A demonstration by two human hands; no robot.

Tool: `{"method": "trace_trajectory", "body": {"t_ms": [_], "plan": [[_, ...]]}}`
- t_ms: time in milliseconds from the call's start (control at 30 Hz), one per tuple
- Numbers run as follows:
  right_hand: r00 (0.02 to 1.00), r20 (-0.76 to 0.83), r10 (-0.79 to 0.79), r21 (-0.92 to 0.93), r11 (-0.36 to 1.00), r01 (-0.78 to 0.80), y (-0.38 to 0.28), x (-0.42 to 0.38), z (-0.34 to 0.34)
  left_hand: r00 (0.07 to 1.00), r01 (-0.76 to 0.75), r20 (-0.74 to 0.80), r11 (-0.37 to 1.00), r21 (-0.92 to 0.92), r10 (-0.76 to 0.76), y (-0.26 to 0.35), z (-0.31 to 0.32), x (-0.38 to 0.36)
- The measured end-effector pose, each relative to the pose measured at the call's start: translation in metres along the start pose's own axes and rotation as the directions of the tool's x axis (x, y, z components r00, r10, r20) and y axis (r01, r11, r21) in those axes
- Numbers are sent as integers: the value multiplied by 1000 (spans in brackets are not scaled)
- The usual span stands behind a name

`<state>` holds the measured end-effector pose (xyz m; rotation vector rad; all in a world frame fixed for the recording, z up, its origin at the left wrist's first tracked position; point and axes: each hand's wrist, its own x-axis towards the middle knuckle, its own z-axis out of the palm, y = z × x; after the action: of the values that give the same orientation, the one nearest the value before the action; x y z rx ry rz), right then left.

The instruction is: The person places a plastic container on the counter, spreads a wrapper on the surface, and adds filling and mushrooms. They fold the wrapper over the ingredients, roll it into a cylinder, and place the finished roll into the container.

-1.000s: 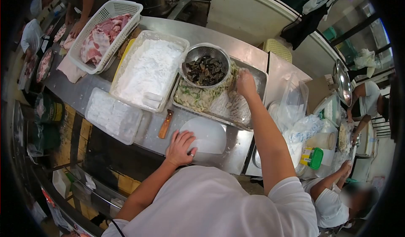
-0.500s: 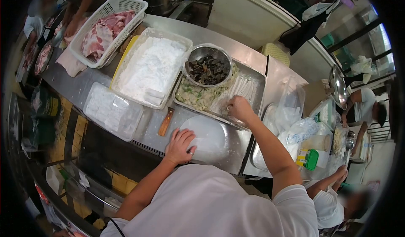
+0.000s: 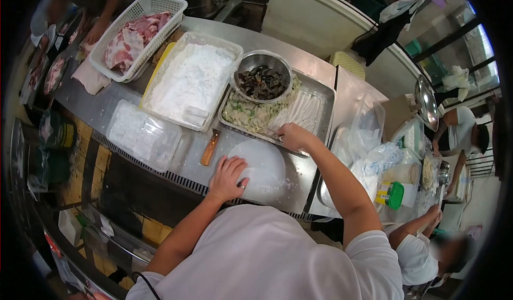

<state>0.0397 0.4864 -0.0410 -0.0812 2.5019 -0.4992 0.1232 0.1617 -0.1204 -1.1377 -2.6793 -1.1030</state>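
Observation:
My left hand lies flat with spread fingers on the left edge of a round white sheet on the steel counter. My right hand is at the front edge of a metal tray, its fingers pinched together; what they hold, if anything, is too small to name. The tray bears a pale green-flecked mixture and white strips. A steel bowl of dark pieces rests over the tray's back left part. A wooden-handled tool lies left of the round sheet.
White powder fills a tub; a clear lidded box stands before it. Raw meat lies in a white basket at the back left. Plastic bags and a green-lidded container are at right. Co-workers are at both sides.
My right hand has moved a little left and toward the tray's front edge, off the white strips. My left hand stays on the sheet, with its fingers slightly shifted.

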Motion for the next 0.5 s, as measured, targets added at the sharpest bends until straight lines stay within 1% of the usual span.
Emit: {"method": "trace_trajectory", "body": {"t_ms": [100, 133, 200, 233, 300, 333, 433, 500], "plan": [[994, 109, -33, 116, 993, 20, 4, 6, -20, 998, -9, -56, 1000, -8, 9, 3, -1, 0], [994, 97, -47, 194, 981, 28, -1, -1, -27, 997, -12, -78, 1000, -11, 11, 4, -1, 0], [995, 74, -74, 346, 937, 44, -9, -14, -38, 999, -16, -51, 1000, -18, 15, 3, -3, -1], [993, 83, -78, 481, 876, 29, -11, -18, -31, 999, -16, -36, 1000, -22, 15, 3, -4, -2], [990, 105, -89, 717, 697, -13, -16, -32, -8, 997, -48, -58, 999, -15, 47, 2, -4, -2], [995, 47, -92, 679, 733, 36, -23, -41, 4, 996, -62, -66, 998, -14, 61, 2, -4, -4], [987, -104, -122, 543, 824, 159, -38, -57, 64, 998, -59, 12, 996, -69, 60, -10, -3, -8], [971, -223, -92, 458, 869, 187, -75, -80, 79, 998, -60, 5, 993, -99, 60, -17, -1, -12]]}}
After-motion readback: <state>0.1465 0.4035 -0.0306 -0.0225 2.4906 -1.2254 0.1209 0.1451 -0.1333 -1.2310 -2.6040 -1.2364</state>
